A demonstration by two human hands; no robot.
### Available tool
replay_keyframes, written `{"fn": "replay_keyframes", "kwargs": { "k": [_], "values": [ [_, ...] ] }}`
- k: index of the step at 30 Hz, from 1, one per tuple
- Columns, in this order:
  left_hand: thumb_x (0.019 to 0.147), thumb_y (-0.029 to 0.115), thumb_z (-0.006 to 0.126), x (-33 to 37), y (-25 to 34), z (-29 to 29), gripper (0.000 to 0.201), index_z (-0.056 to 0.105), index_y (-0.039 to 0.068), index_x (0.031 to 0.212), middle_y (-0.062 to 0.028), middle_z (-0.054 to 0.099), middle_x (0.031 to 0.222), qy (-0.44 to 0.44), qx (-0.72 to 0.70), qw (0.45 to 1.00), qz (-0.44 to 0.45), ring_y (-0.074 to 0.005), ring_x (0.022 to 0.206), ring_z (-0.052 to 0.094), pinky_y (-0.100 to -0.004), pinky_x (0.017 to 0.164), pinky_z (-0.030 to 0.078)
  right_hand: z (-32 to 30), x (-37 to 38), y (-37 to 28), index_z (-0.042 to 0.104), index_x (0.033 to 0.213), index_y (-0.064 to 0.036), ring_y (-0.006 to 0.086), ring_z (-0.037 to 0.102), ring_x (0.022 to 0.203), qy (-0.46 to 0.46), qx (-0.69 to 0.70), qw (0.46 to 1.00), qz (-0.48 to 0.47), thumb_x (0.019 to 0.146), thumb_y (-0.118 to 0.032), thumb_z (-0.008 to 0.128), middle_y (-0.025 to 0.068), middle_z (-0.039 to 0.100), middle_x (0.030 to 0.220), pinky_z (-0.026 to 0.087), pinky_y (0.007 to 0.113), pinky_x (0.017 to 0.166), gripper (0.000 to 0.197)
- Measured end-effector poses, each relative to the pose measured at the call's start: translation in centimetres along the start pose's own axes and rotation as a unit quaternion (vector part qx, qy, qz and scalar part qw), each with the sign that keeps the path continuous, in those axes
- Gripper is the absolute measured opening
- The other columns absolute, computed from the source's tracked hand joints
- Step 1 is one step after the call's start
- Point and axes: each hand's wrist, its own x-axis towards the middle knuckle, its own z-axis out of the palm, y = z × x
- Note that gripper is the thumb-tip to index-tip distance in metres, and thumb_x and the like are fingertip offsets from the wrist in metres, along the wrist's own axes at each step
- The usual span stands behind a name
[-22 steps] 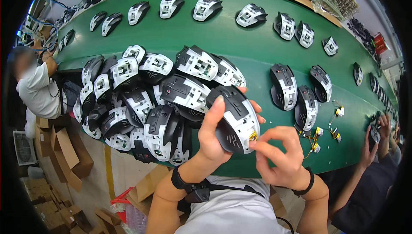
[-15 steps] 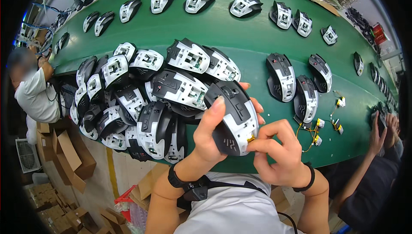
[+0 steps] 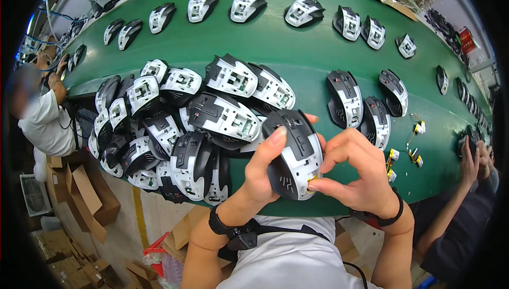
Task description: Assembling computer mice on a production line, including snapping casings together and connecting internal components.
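My left hand [image 3: 263, 170] is wrapped around a black and white computer mouse [image 3: 298, 156], thumb on its dark side and fingertips behind it. The mouse is tilted up above the table edge, its white end with openings toward me. My right hand [image 3: 360, 175] is closed in a pinch at that white end, thumb and forefinger at a small yellow piece [image 3: 310, 184]. Most of that piece is hidden by the fingers and the shell. Left of my hands lies a pile of similar mice [image 3: 188, 164], several with open white undersides. Three more mice [image 3: 347, 98] lie on the right.
Small silver and yellow batteries with wires [image 3: 416, 157] lie right of my hands on the green table [image 3: 297, 50]. A row of mice [image 3: 248, 7] runs along the far side. Co-workers sit at left [image 3: 47, 125] and right [image 3: 469, 162]. Cardboard boxes [image 3: 87, 193] stand on the floor at left.
The held mouse has shifted slightly down and to the right. My right fingers have changed their pose, with thumb and forefinger now pinched at the yellow piece.
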Motion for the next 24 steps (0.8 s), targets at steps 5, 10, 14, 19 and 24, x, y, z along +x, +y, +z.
{"fn": "replay_keyframes", "kwargs": {
  "k": [5, 10, 14, 19, 24],
  "values": [
    [0.097, 0.044, 0.042, 0.2, -0.8, 0.1, 0.056, 0.041, 0.001, 0.133, -0.0173, 0.061, 0.109, 0.035, -0.019, 0.999, -0.032, -0.0207, 0.092, 0.063, -0.0341, 0.081, 0.052, -0.1, -0.6, 0.5, 0.062, 0.075, -0.0055, 0.0219, 0.058, 0.068, -0.003, -0.02, 1.0, 0.011, 0.065, -0.014, 0.086, 0.0045, 0.06, 0.077, 0.047, 0.033, 0.061, 0.028],
    [0.094, 0.048, 0.041, 0.1, 0.1, 1.3, 0.064, 0.039, -0.004, 0.133, -0.0231, 0.061, 0.107, 0.035, 0.015, 0.999, -0.01, -0.0279, 0.092, 0.065, -0.0374, 0.079, 0.054, 0.2, -1.1, 0.3, 0.067, 0.079, -0.0081, 0.0217, 0.06, 0.071, 0.054, -0.051, 0.992, -0.101, 0.063, -0.013, 0.086, 0.0034, 0.063, 0.082, 0.046, 0.032, 0.06, 0.026],
    [0.093, 0.051, 0.04, 0.3, -0.4, 0.9, 0.07, 0.039, -0.006, 0.134, -0.0274, 0.06, 0.108, 0.048, 0.007, 0.999, 0.011, -0.0353, 0.094, 0.065, -0.0432, 0.08, 0.055, 0.0, -1.8, -0.2, 0.07, 0.083, -0.0094, 0.02, 0.06, 0.072, 0.059, -0.166, 0.968, -0.181, 0.059, -0.008, 0.083, 0.0021, 0.062, 0.084, 0.044, 0.031, 0.059, 0.028],
    [0.094, 0.053, 0.038, 0.1, -0.8, 0.5, 0.069, 0.039, -0.004, 0.135, -0.0252, 0.06, 0.108, 0.077, 0.012, 0.996, 0.04, -0.0351, 0.093, 0.065, -0.0445, 0.082, 0.054, 1.3, -2.0, -0.3, 0.071, 0.087, -0.0069, 0.0204, 0.059, 0.072, 0.062, -0.147, 0.979, -0.13, 0.059, -0.007, 0.082, 0.003, 0.062, 0.086, 0.045, 0.032, 0.06, 0.031],
    [0.095, 0.057, 0.034, 0.1, -0.5, -0.1, 0.069, 0.042, -0.001, 0.131, -0.0214, 0.061, 0.105, 0.066, -0.032, 0.994, 0.081, -0.0324, 0.092, 0.065, -0.0421, 0.081, 0.054, 2.5, -3.0, -2.2, 0.071, 0.1, -0.005, 0.0211, 0.059, 0.074, 0.039, -0.276, 0.949, -0.145, 0.068, -0.011, 0.077, 0.0066, 0.059, 0.099, 0.047, 0.031, 0.062, 0.034]
  ]
}}
